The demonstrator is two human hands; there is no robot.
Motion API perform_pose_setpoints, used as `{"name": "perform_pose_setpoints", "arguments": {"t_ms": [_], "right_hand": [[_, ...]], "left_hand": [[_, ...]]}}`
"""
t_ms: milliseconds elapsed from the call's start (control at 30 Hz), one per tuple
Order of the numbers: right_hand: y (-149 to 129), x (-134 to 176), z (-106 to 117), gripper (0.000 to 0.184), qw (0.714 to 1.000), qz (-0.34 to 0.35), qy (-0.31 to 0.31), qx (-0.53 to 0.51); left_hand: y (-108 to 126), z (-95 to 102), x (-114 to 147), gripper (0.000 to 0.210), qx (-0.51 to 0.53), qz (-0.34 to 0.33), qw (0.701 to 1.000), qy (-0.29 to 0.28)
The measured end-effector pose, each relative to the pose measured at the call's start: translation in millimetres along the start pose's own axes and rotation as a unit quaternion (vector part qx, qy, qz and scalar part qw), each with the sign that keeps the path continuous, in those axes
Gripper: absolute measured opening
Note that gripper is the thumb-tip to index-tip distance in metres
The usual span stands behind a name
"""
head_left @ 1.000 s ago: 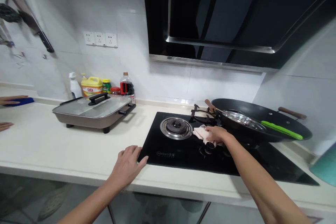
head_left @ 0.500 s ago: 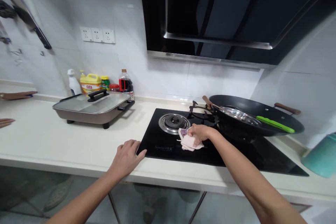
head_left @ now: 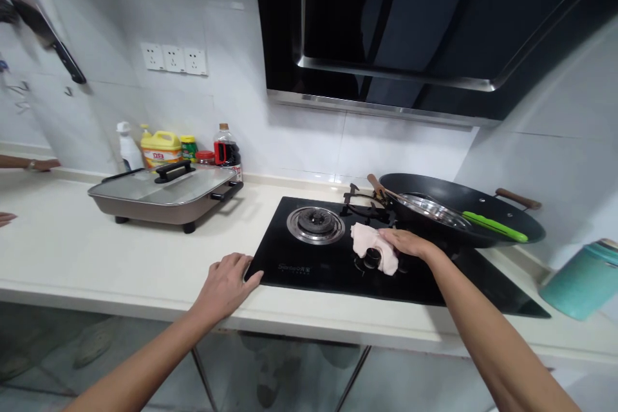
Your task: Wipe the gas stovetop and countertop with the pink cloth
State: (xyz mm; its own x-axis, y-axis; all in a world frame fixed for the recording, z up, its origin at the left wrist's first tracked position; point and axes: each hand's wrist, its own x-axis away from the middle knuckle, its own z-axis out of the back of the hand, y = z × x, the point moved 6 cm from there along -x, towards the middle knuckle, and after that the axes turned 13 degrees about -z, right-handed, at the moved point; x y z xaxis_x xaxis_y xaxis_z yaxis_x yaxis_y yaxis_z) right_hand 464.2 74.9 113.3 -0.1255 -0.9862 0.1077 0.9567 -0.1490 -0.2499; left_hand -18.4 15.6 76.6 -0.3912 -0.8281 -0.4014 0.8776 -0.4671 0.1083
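Note:
My left hand (head_left: 226, 284) lies on the counter at the near left corner of the black gas stove (head_left: 333, 273), thumb and fingers apart. A pale pink cloth (head_left: 365, 239) is spread on the glass to the right of the left burner (head_left: 316, 224). Over the cloth's right part, my right hand (head_left: 404, 241) presses and holds it, some fingertips hidden in its folds. Part of the cloth lies around a dark knob (head_left: 371, 259). Just behind my right hand sits a large wok (head_left: 502, 206) with a steel bowl-like piece (head_left: 437, 211) and a green-handled utensil (head_left: 495, 225) in it.
A lidded electric pan (head_left: 154, 206) stands on the left, before a yellow jug (head_left: 161, 149) and several bottles. The range hood (head_left: 381, 26) hangs above. A teal container (head_left: 582, 280) stands right. Another person's hands (head_left: 46, 165) rest at the far left.
My right hand has moved the cloth to the right, toward the wok, and the cloth is now more spread out, with the knob showing. My left hand stays at the stove corner.

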Motion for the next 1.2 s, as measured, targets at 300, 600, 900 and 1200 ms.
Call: {"name": "perform_pose_setpoints", "arguments": {"t_ms": [300,600,900,1200], "right_hand": [[-3,42,-9,0.056,0.998,0.031,-0.050,0.004],[-23,37,-18,0.058,0.993,-0.008,-0.045,0.111],[-18,-9,-15,0.061,0.990,-0.077,-0.011,0.122],[-10,-19,-8,0.038,0.997,-0.002,-0.010,0.075]], "left_hand": [[-3,-2.3,2,0.036,-0.003,-0.008,1.000,0.015],[-5,-6.4,4,0.038,-0.020,-0.022,0.999,0.016],[-6,-6.8,2,0.038,-0.027,-0.029,0.999,0.001],[-7,-3.4,2,0.041,0.003,-0.003,1.000,0.009]]}}
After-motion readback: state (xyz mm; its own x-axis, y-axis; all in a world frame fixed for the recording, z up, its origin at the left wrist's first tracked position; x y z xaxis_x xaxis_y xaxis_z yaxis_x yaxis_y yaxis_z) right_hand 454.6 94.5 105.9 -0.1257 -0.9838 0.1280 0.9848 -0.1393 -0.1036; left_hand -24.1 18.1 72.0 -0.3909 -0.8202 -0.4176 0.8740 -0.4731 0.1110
